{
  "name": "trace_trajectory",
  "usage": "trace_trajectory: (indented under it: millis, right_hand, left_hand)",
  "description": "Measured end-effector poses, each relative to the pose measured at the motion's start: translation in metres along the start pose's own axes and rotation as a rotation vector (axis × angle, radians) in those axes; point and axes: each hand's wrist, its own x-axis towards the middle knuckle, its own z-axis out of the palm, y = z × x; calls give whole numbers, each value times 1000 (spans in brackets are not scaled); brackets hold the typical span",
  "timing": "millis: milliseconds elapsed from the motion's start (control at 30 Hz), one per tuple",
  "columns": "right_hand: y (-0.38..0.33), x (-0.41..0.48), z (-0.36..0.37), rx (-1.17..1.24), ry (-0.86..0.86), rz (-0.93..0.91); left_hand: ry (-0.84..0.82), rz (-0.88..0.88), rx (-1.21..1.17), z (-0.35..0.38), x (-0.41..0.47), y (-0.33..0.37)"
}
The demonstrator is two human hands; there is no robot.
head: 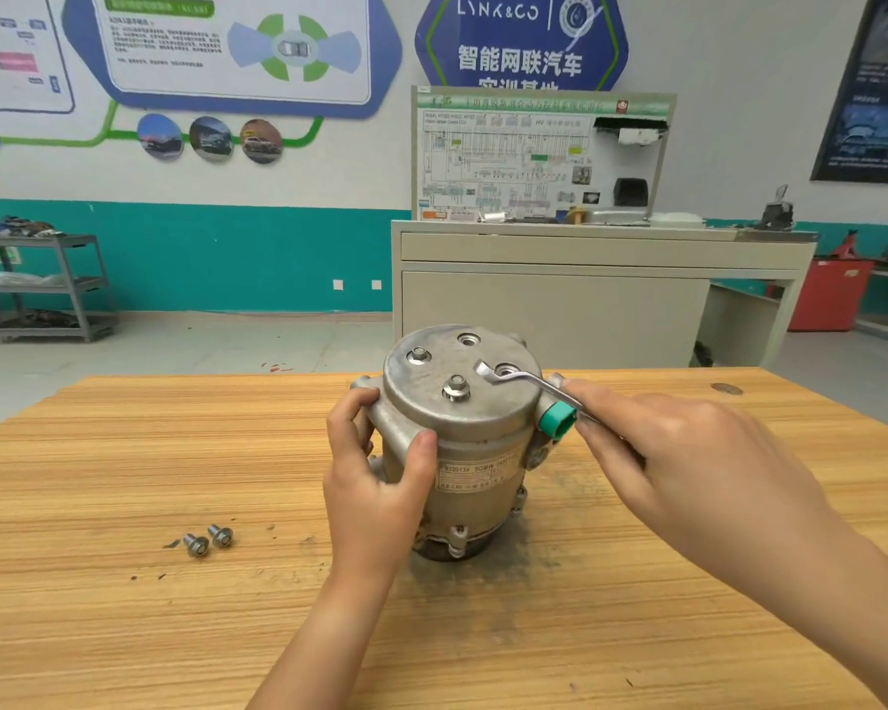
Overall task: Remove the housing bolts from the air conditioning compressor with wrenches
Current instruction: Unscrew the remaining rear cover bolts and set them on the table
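Standing upright near the middle of the wooden table (124, 453), the compressor (478, 468) is steadied by you on both sides. Your left hand (375, 479) grips its upper left flank: the thumb presses on the front of the body and the fingers curl round a mounting lug. Your right hand (688, 453) pinches the shank of an offset ring wrench (529, 384). The ring end lies over the top cover (431, 402), just beside an open hole on the right, and sits on neither bolt. Whether it touches the cover cannot be told.

Two fasteners are seated in the cover, the rear-left bolt (418, 355) and the centre-front bolt (456, 387). Two loose bolts (208, 540) lie side by side on the table, left of the compressor and apart from it. A green connector (557, 421) projects from the housing's right side, directly under the wrench shank. Behind the table stands a grey cabinet (549, 304) carrying a wiring-diagram board (508, 161).
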Motion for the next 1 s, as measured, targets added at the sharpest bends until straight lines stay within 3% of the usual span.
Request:
trace_trajectory:
  millis: [300, 600, 700, 833, 1000]
  right_hand:
    - [-14, 12, 0, -224, -96, 15]
    - [-45, 21, -19, -470, -192, -90]
    - [-61, 16, -20, -673, -98, -4]
    - [-53, 6, -5, -637, 27, -7]
    - [-19, 15, 18, -287, 250, -61]
  left_hand:
    - [6, -29, 54, -1, -4, 3]
    - [23, -34, 131, 5, -7, 8]
    - [23, -41, 138, 5, -6, 10]
    - [-3, -47, 152, 0, -3, 7]
    - [-68, -14, 230, -8, 7, 3]
